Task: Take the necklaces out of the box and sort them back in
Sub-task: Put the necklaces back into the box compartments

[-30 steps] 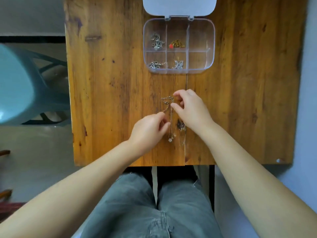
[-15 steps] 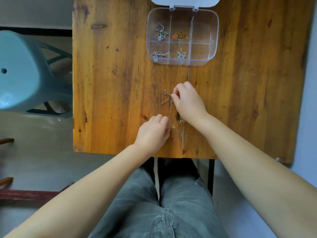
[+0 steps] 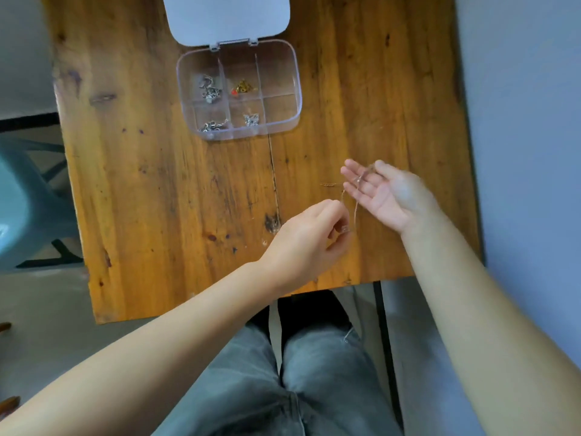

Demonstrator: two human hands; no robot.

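Right of centre in the frame, the right hand [image 3: 385,193] lies palm up with fingers spread and nearly straight, a thin chain [image 3: 356,204] draped over the fingers and blurred by motion. Just below and left of it, the left hand [image 3: 309,243] pinches the lower part of that chain between thumb and curled fingers, so the necklace hangs in a loose loop between the two hands above the table [image 3: 157,190]. To do this well, the left hand should probably feed the chain slowly into the waiting palm, gathering it in a small heap without letting loops cross, so it can drop into one free compartment untangled. The box [image 3: 290,77] sits open at upper centre, well apart from the hands; four compartments on its left and middle hold necklaces, the two on its right look empty. Half a second ago the right hand was palm down, pinching the chain's top against the wood nearer the table's middle crack; it has since turned over and moved rightward.
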